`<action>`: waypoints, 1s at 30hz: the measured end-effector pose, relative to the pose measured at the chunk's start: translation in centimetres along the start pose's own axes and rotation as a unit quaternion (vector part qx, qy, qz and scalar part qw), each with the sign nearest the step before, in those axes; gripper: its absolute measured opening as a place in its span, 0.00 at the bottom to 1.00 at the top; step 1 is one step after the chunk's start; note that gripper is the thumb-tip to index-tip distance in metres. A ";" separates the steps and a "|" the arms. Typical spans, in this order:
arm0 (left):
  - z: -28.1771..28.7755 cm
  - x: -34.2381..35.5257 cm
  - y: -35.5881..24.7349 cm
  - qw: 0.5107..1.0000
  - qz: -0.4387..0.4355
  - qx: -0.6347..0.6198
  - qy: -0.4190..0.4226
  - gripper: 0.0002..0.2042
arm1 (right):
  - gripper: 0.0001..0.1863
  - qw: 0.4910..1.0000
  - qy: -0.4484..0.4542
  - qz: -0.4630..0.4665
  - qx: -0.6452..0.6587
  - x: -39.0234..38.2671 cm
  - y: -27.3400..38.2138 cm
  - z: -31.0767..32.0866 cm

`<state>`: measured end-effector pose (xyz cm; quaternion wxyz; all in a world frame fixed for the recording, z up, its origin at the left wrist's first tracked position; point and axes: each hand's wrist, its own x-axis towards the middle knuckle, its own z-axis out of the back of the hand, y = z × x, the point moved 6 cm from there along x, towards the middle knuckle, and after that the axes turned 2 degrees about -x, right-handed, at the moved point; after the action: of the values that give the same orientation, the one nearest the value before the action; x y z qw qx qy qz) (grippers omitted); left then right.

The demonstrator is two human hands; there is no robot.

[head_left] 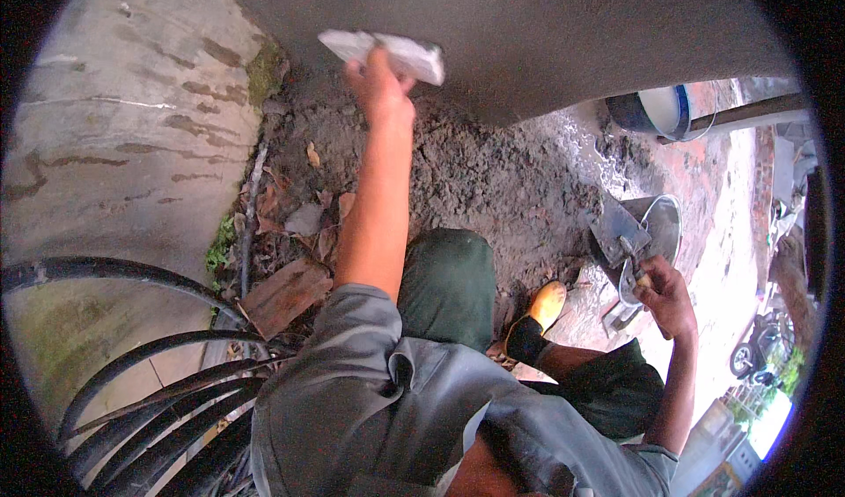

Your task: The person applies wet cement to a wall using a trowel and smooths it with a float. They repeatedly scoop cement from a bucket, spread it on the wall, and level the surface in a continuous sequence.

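My left hand (383,88) is reached out at the wall, its fingers closed round a flat, whitish block (422,58). The block lies along the smooth grey plastered wall (563,30) and is smeared by motion; whether it is foam or a float I cannot tell. Lower and to the right, my right hand (667,299) grips the wooden handle of a trowel (618,231). The trowel's grey metal blade is over the near-left rim of a bucket (664,220). What the bucket holds is mostly hidden.
A dark blue-rimmed bucket (673,110) with a wire handle stands by the wall's right end. Muddy ground (466,171) runs along its foot. A brick (286,296) and dead leaves lie left, near black hoses (132,272) and a stained concrete wall (132,145).
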<state>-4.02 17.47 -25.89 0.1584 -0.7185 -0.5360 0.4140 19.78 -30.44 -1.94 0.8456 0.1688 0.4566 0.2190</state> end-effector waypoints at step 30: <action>15.3 -9.5 5.9 0.914 0.289 0.258 0.124 0.15 | 0.19 0.984 0.035 0.135 -0.115 20.4 7.8 -28.3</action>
<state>-12.72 3.36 -35.05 0.2768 -0.8216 -0.1559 0.4732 4.07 -10.72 -27.27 0.8056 0.1226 0.4309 0.3877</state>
